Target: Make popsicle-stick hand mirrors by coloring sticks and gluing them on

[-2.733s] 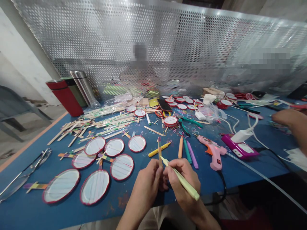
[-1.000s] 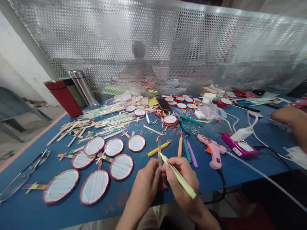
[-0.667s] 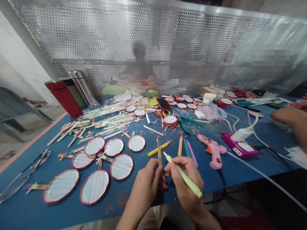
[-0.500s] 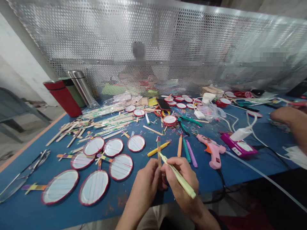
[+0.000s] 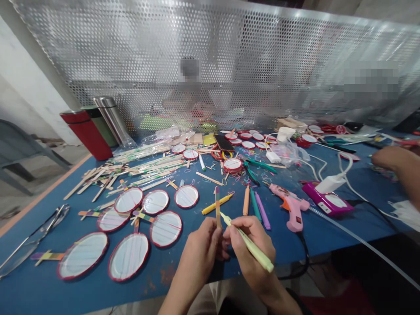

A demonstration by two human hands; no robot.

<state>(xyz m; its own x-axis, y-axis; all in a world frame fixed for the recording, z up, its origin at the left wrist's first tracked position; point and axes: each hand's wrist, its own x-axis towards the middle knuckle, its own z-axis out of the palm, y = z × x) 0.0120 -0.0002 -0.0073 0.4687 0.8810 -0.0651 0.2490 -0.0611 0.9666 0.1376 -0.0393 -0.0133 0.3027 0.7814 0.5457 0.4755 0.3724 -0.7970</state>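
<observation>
My left hand (image 5: 204, 245) is closed on a wooden craft stick (image 5: 217, 205) held upright, its upper part coloured in purple and orange bands. In my right hand (image 5: 251, 245) is a pale yellow marker (image 5: 252, 247), its tip close beside the stick; I cannot tell whether they touch. Just beyond my hands lie a yellow marker (image 5: 217, 204), an orange marker (image 5: 246, 201), a teal marker (image 5: 253, 203) and a purple marker (image 5: 263, 211). To the left are several round white discs with red rims (image 5: 166, 229), some with coloured stick handles.
A pink glue gun (image 5: 290, 204) and a purple power box (image 5: 326, 199) with cables lie right. Loose craft sticks (image 5: 98, 177), a red bottle (image 5: 85, 134) and eyeglasses (image 5: 42, 232) are left. Another person's arm (image 5: 398, 159) reaches in at right, before the perforated metal screen (image 5: 131, 57).
The pale yellow marker and my right hand have shifted slightly right and down relative to the stick. My left hand keeps the stick in nearly the same place.
</observation>
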